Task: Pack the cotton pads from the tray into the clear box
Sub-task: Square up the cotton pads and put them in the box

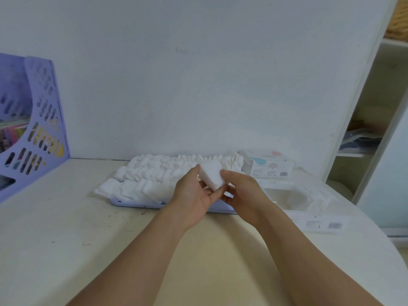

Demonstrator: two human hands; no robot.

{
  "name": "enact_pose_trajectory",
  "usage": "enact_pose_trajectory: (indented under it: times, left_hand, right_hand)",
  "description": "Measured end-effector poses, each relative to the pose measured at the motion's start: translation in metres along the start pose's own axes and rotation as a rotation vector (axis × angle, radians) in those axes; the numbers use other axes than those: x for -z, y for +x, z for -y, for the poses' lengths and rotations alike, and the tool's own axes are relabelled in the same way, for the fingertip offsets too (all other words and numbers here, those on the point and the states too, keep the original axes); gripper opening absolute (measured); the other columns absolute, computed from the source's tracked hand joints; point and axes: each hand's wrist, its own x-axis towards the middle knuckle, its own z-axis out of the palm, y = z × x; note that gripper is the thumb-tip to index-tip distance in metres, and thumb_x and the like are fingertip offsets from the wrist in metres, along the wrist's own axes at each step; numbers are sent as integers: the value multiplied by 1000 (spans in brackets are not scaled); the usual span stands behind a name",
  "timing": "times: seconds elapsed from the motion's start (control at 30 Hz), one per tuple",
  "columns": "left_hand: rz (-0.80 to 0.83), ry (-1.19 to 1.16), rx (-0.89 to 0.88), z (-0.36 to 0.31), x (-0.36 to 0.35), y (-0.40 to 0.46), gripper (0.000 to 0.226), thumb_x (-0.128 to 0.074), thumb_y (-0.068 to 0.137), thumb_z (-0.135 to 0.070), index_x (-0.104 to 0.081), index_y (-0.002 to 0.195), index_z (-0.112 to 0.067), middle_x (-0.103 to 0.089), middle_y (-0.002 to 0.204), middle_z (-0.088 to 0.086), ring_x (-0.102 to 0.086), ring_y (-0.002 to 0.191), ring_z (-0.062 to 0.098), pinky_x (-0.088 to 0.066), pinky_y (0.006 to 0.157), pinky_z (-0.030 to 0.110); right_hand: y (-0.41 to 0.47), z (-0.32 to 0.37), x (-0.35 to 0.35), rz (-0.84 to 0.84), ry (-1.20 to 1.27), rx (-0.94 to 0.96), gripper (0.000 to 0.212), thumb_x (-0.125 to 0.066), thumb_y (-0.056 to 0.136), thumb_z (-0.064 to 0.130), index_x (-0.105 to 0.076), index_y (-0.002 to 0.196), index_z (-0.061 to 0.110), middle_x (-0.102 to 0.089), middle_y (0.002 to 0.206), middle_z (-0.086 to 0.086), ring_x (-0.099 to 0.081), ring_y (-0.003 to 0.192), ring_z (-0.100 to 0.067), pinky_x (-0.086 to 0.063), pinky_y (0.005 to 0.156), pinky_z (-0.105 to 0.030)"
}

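Observation:
A lilac tray (132, 203) against the wall carries several rows of white cotton pads (150, 175). Above its right end, both hands hold one thick stack of pads (212, 175). My left hand (194, 195) supports the stack from the left and below, thumb on its top edge. My right hand (240, 193) grips it from the right, thumb on the upper right corner. The clear box (295, 195) stands open to the right of the tray, with pads along its right side.
A labelled white carton (271, 166) sits behind the clear box by the wall. A flat labelled lid or pack (320, 221) lies in front of the box. A lilac file rack (33, 120) stands at the far left, a shelf unit (373, 107) at the right.

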Motion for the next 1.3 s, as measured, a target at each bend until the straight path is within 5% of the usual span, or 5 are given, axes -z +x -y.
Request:
enact_pose_trajectory:
  times: [0.2, 0.63, 0.9, 1.07, 1.3]
  left_hand:
    - [27, 207, -56, 5, 0, -1, 39, -46, 98, 9, -53, 135, -2, -63, 129, 27, -70, 109, 37, -60, 90, 41]
    - [-43, 180, -9, 3, 0, -3, 33, -47, 107, -19, -54, 128, 6, -64, 125, 30, -67, 113, 40, -57, 95, 45]
    - [-12, 322, -64, 6, 2, -2, 27, -54, 101, -2, -57, 127, 3, -65, 125, 25, -70, 109, 35, -61, 88, 41]
    - [-105, 465, -160, 6, 2, -1, 39, -42, 100, 4, -50, 134, -11, -57, 131, 15, -65, 109, 33, -63, 66, 37]
    - [-67, 334, -96, 5, 2, 0, 35, -42, 96, 9, -57, 126, -2, -69, 116, 18, -70, 101, 30, -62, 72, 38]
  right_hand:
    - [0, 3, 2, -28, 49, -16, 28, -66, 95, 15, -69, 121, 4, -74, 118, -13, -71, 93, -21, -57, 78, -32]
    - [-7, 4, 3, 106, -57, -41, 23, -66, 98, 25, -73, 115, 10, -75, 111, -7, -70, 95, -19, -55, 77, -27]
    - [-4, 3, 3, 69, 16, -70, 14, -65, 97, 22, -76, 99, 14, -78, 99, -3, -73, 81, -17, -52, 82, -30]
    - [-1, 22, 14, -82, 38, 81, 42, -69, 95, 29, -64, 130, 8, -72, 119, -2, -68, 97, -18, -54, 74, -25]
    - [-16, 26, -4, -26, -450, 344, 36, -81, 83, 16, -55, 61, 5, -42, 50, -4, -38, 46, -13, -33, 45, -21]
